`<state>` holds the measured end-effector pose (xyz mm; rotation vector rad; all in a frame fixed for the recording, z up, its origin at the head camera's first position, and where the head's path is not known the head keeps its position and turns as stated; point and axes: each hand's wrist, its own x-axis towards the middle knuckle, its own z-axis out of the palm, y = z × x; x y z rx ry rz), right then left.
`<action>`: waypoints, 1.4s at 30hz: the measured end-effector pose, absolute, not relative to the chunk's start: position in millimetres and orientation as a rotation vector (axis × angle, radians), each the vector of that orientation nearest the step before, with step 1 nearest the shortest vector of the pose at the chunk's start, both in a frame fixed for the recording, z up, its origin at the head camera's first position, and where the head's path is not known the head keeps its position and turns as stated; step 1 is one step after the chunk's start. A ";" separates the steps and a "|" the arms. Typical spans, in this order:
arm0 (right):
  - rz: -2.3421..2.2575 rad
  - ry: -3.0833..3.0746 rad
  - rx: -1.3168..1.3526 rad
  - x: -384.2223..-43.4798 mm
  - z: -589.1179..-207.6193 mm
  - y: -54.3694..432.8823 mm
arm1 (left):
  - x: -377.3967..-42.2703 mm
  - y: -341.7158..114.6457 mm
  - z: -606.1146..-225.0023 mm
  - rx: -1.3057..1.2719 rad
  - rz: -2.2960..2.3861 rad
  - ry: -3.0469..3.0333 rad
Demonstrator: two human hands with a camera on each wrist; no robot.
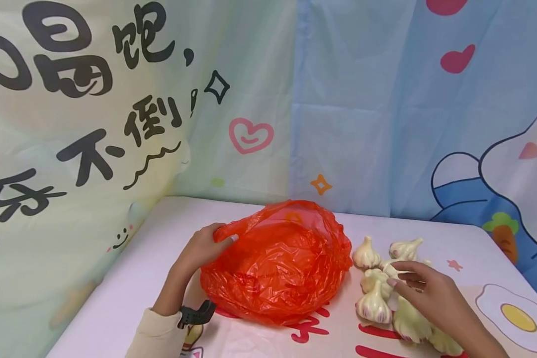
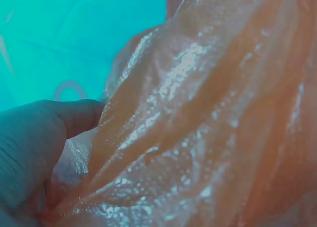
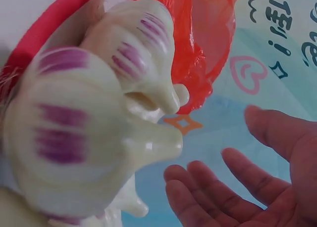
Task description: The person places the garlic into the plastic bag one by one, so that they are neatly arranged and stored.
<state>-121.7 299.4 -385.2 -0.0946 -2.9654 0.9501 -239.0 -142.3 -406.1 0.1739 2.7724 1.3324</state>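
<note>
Beige sleeve (image 1: 157, 333) lies nearest the camera, toward the left edge of the table (image 1: 192, 211). A black wrist device (image 1: 198, 314) is fitted just beyond its cuff. Left hand (image 1: 206, 251): grasping the rim of a red plastic bag (image 1: 275, 278) on its left side, thumb over the film; the other fingers are largely hidden. Bag stands crumpled about mid-table, its top rim overlapping the far edge in view. Garlic bulbs (image 1: 374, 306), pale with purple streaks, are clustered beside the bag, between it and the right edge; one at the cluster's far left stands upright. Right hand (image 1: 429, 291): released, fingers loosely extended over the cluster, thumb apart. Fried-egg print (image 1: 518, 318) marks the surface along the right edge.
</note>
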 end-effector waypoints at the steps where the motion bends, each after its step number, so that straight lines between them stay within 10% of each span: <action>1: 0.950 -2.975 -0.110 -120.3 -385.7 301.3 | -238.9 -142.8 -406.6 0.176 1.352 2.764; 42: 0.884 -3.104 -0.138 -114.5 -414.5 325.6 | -239.6 -146.1 -414.9 0.176 1.507 2.739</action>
